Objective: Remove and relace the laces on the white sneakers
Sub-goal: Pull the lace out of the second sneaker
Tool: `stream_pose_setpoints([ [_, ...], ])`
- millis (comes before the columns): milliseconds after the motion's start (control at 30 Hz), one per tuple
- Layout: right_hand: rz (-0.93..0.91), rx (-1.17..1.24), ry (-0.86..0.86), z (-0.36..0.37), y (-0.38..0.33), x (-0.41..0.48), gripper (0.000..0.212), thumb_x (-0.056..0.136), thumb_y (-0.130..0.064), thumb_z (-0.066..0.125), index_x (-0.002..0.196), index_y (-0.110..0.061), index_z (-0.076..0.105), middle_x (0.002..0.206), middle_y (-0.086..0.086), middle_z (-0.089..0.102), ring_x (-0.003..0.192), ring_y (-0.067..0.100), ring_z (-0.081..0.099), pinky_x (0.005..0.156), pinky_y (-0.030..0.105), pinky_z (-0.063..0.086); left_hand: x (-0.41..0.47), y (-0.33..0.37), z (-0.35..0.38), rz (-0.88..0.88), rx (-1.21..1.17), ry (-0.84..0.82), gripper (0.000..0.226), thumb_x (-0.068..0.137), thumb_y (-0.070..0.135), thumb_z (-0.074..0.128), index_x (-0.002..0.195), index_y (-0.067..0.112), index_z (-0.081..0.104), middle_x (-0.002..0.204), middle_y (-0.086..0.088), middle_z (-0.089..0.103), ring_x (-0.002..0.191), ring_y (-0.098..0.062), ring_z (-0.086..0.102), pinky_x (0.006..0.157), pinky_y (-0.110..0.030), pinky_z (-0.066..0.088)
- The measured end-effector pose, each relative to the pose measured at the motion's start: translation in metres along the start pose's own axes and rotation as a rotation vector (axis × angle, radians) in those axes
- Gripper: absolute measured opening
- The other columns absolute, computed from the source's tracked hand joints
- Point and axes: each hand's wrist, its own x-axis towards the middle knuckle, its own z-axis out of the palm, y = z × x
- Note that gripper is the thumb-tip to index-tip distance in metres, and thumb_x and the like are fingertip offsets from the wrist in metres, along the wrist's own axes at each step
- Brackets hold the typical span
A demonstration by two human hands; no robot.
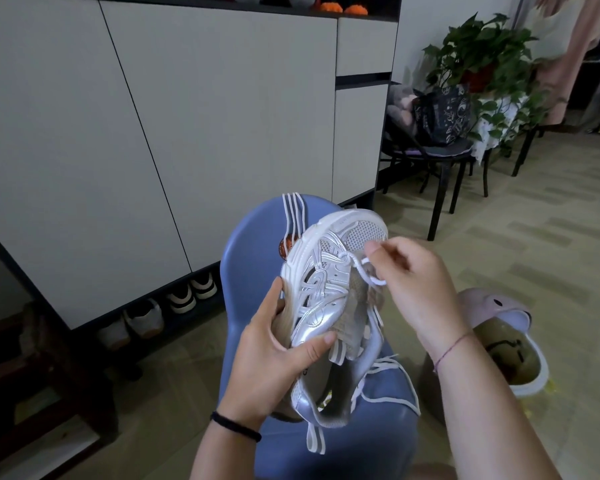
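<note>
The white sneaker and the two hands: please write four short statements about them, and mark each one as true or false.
1. The left hand holds the white sneaker from its side. True.
2. The right hand rests flat on the blue chair. False: it pinches the white lace near the toe of the sneaker.
3. The sneaker is laced through all its eyelets. False: the lace crosses only near the toe, and the tongue below it is bare.
4. A loose lace lies over the far edge of the chair. True.
</note>
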Motion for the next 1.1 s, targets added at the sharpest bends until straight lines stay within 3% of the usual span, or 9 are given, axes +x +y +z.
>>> stream_pose_setpoints([
  [100, -0.029, -0.179, -0.047, 0.001, 0.001, 0.0, 0.031, 0.088, -0.038, 0.062, 0.065, -0.017, 0.058, 0.055, -0.004, 0.05, 0.052, 0.005, 0.041, 0.05, 0.019, 0.032, 0.0, 0.004, 0.002, 0.016, 0.039, -0.015, 0.075, 0.048, 0.052, 0.082, 0.114, 0.054, 0.046, 0.116, 0.039, 0.06, 0.119, 0.008, 0.054, 0.1, -0.025, 0.044],
  [200, -0.054, -0.21, -0.023, 0.002, 0.004, 0.002, 0.031, 0.09, -0.028, 0.062, 0.062, -0.017, 0.056, 0.054, -0.003, 0.048, 0.052, 0.005, 0.04, 0.05, 0.018, 0.03, 0.001, 0.004, 0.002, 0.03, 0.042, -0.012, 0.074, 0.05, 0.052, 0.082, 0.116, 0.052, 0.048, 0.118, 0.036, 0.06, 0.118, 0.006, 0.055, 0.1, -0.025, 0.044],
  [333, 0.112, 0.449, 0.012, 0.006, 0.004, 0.003, 0.02, 0.093, -0.013, 0.058, 0.075, -0.007, 0.064, 0.066, -0.001, 0.061, 0.063, 0.006, 0.054, 0.061, 0.016, 0.044, 0.002, 0.001, 0.002, 0.035, -0.005, 0.002, 0.096, 0.048, 0.055, 0.084, 0.134, 0.041, 0.042, 0.125, 0.031, 0.059, 0.124, 0.006, 0.05, 0.107, -0.027, 0.043],
  [467, 0.254, 1.05, 0.098, -0.001, 0.0, 0.006, 0.024, 0.089, -0.019, 0.054, 0.067, -0.017, 0.06, 0.059, -0.008, 0.053, 0.056, 0.003, 0.05, 0.063, 0.017, 0.042, 0.004, 0.002, 0.002, 0.027, -0.027, -0.009, 0.088, 0.049, 0.055, 0.085, 0.126, 0.047, 0.043, 0.125, 0.03, 0.06, 0.123, 0.005, 0.052, 0.104, -0.024, 0.043],
  [634, 0.375, 1.521, 0.175, -0.02, 0.006, 0.008, 0.021, 0.084, -0.032, 0.058, 0.066, -0.022, 0.058, 0.073, -0.01, 0.05, 0.068, 0.007, 0.046, 0.085, 0.026, 0.036, 0.0, 0.005, 0.002, 0.026, -0.054, -0.034, 0.066, 0.054, 0.044, 0.083, 0.113, 0.048, 0.052, 0.116, 0.027, 0.066, 0.113, 0.003, 0.06, 0.088, -0.013, 0.048],
  [734, 0.43, 1.277, 0.144, -0.024, 0.012, 0.009, 0.024, 0.095, -0.027, 0.05, 0.072, -0.02, 0.053, 0.074, -0.005, 0.055, 0.07, 0.01, 0.051, 0.078, 0.026, 0.039, 0.001, 0.001, 0.002, 0.007, -0.039, -0.015, 0.085, 0.049, 0.058, 0.085, 0.123, 0.049, 0.045, 0.123, 0.025, 0.063, 0.12, 0.003, 0.056, 0.103, -0.029, 0.046],
  [867, 0.281, 0.332, 0.219, -0.018, 0.016, 0.009, 0.012, 0.093, -0.011, 0.054, 0.089, -0.019, 0.063, 0.086, -0.001, 0.062, 0.08, 0.011, 0.055, 0.068, 0.021, 0.04, 0.002, 0.0, -0.003, -0.005, -0.046, 0.005, 0.124, 0.041, 0.07, 0.085, 0.146, 0.026, 0.038, 0.133, 0.017, 0.059, 0.125, 0.0, 0.052, 0.109, -0.038, 0.042],
  [967, 0.036, 0.114, 0.244, -0.012, 0.015, 0.006, 0.01, 0.092, -0.017, 0.058, 0.098, -0.023, 0.063, 0.092, -0.006, 0.061, 0.085, 0.01, 0.055, 0.072, 0.021, 0.041, 0.002, 0.0, -0.004, -0.006, -0.037, 0.006, 0.127, 0.04, 0.071, 0.085, 0.148, 0.024, 0.036, 0.133, 0.016, 0.058, 0.125, 0.0, 0.053, 0.109, -0.038, 0.042],
  [1100, -0.126, -0.2, 0.097, -0.006, 0.009, 0.004, 0.015, 0.092, -0.036, 0.054, 0.086, -0.025, 0.061, 0.079, -0.01, 0.06, 0.082, 0.017, 0.056, 0.078, 0.036, 0.044, 0.001, 0.0, -0.002, -0.005, -0.014, -0.003, 0.124, 0.043, 0.069, 0.085, 0.148, 0.024, 0.036, 0.135, 0.015, 0.057, 0.126, -0.002, 0.052, 0.109, -0.04, 0.042],
])
